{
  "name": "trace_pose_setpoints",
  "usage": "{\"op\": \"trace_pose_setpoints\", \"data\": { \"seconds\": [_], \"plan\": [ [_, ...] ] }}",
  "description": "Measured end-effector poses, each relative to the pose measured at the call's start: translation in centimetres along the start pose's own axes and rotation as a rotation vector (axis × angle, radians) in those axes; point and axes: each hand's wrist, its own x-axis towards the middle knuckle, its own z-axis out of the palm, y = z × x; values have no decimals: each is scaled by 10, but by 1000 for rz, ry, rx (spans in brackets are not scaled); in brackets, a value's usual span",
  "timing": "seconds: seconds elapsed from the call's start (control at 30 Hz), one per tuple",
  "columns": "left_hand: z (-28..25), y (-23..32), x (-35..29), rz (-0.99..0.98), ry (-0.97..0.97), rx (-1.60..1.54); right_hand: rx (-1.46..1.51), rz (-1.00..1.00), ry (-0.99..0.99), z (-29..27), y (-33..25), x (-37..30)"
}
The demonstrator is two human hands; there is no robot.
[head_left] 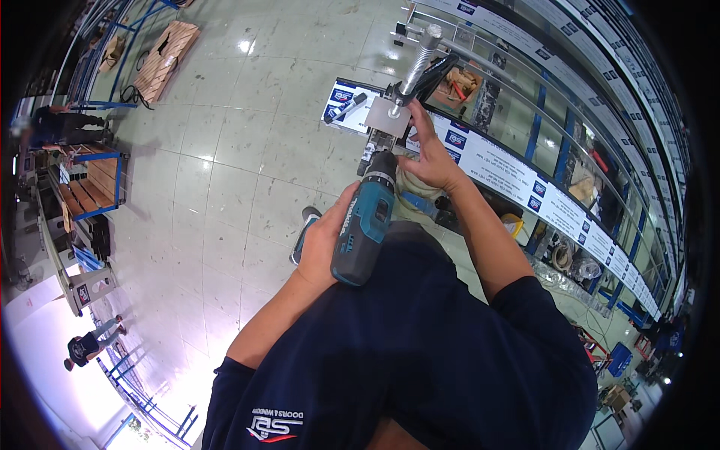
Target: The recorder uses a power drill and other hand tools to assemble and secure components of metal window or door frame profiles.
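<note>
A broad floor (pixel 225 202) is laid with pale grey-green tiles, which are crossed by thin joint lines and marked by dark scuffs. Bright spots are mirrored in its gloss. Beyond the left end of the long blue-framed surface (pixel 535 127), a slatted wooden pallet (pixel 169 56) is seen near a blue metal rack (pixel 127 64). Farther from that end, a blue-framed cart (pixel 118 180) is fitted with brown wooden panels. Well apart from the surface's near edge, a white wall (pixel 37 322) and blue metal framework (pixel 133 390) are washed by strong glare.
</note>
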Motion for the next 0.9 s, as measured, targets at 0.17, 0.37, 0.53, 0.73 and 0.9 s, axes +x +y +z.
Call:
{"op": "trace_pose_setpoints", "data": {
  "seconds": [0.17, 0.37, 0.53, 0.73, 0.9],
  "plan": [
    [-2, 0, -5, 7, -7, -14, -14, 17, 44, 5, -1, 0],
    [-5, 1, -12, 78, 14, 50, -9, 28, 72, 9, -3, 4],
    [-9, 4, -18, 98, 12, 80, 1, 52, 91, 13, -1, 5],
    [-15, 10, -29, 102, 17, 74, 51, 62, 96, 17, 1, 4],
    [-23, 17, -44, 91, 13, 84, 68, 76, 95, 15, 2, 6]
  ]
}}
